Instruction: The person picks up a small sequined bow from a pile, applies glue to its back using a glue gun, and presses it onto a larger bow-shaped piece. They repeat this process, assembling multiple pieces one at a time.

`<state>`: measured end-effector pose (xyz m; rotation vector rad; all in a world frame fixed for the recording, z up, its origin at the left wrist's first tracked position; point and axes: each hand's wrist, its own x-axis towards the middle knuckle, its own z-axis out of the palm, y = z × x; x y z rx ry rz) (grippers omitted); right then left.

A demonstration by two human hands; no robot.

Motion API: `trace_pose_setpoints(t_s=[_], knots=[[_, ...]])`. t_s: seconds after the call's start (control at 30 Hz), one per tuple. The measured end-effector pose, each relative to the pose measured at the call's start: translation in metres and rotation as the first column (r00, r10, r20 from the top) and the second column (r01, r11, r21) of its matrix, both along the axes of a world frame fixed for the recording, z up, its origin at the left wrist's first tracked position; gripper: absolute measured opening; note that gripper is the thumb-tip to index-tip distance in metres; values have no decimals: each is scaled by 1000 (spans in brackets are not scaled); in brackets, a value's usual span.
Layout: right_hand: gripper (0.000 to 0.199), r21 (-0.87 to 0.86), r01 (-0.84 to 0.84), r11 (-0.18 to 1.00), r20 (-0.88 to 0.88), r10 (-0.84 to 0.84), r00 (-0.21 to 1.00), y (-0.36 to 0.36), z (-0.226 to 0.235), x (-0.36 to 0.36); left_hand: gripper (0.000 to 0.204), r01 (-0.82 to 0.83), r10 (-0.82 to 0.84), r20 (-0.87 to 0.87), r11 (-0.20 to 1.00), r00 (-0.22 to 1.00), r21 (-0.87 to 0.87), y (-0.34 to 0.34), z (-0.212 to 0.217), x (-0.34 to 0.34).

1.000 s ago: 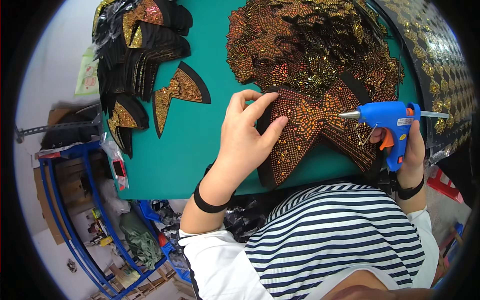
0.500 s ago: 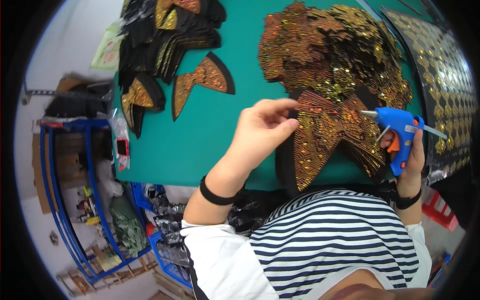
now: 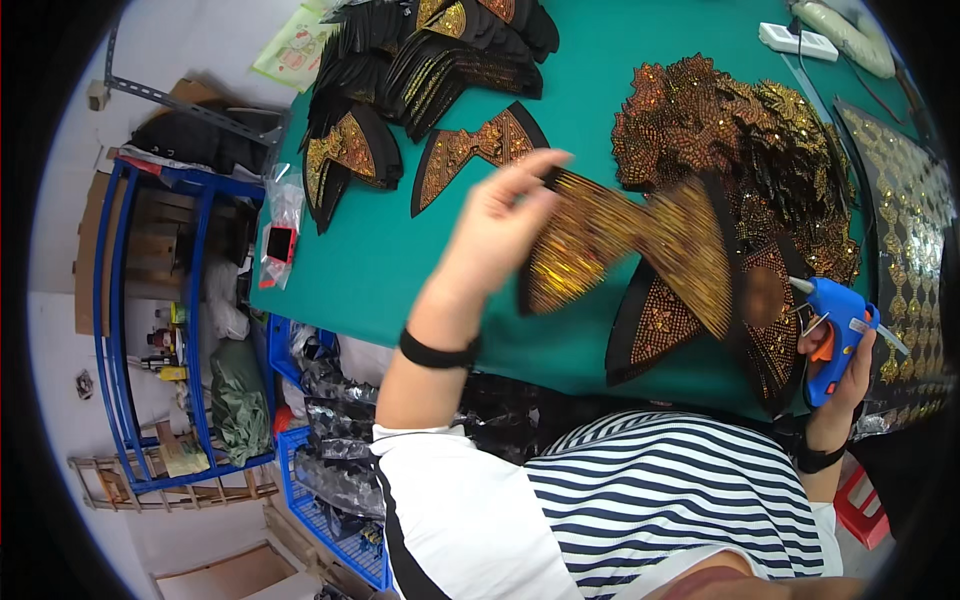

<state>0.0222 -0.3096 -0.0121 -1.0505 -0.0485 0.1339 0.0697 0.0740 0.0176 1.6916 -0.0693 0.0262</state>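
A heap of black, gold-beaded fan-shaped patches (image 3: 430, 60) lies at the far left of the green table (image 3: 380, 270). The left hand (image 3: 500, 225) pinches one gold sequin patch (image 3: 640, 245) and lifts it off the table; it looks blurry. More gold patches (image 3: 740, 130) wait in a heap, so lots looks left. The right hand (image 3: 845, 375) grips a blue glue gun (image 3: 835, 335).

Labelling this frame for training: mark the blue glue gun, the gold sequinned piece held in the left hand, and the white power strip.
blue glue gun (image 3: 838, 335): head view, on its body above the orange trigger.
gold sequinned piece (image 3: 640, 240): head view, on its blurred middle.
white power strip (image 3: 797, 41): head view, on its top face.
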Motion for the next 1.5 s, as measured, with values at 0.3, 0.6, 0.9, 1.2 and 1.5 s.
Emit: trace_pose_setpoints(t_s=[0.3,0.6,0.9,1.2,1.5], knots=[[59,-32,-58,998,8,58,998,1,-4,1,35,-455,440,113,863,891,222,186,-64,61],[62,-10,-8,1000,-69,7,998,-4,-8,-1,19,-635,507,478,195,718,747,174,-72,73],[61,-89,-114,990,-58,109,992,2,2,7,16,-328,133,342,718,930,614,32,-32,67],[62,-132,-135,982,-38,131,991,2,8,2,31,-244,-172,435,624,884,743,-99,-28,102],[58,-211,-173,962,-9,175,985,0,15,6,23,86,-81,-162,996,983,21,-79,-16,91]])
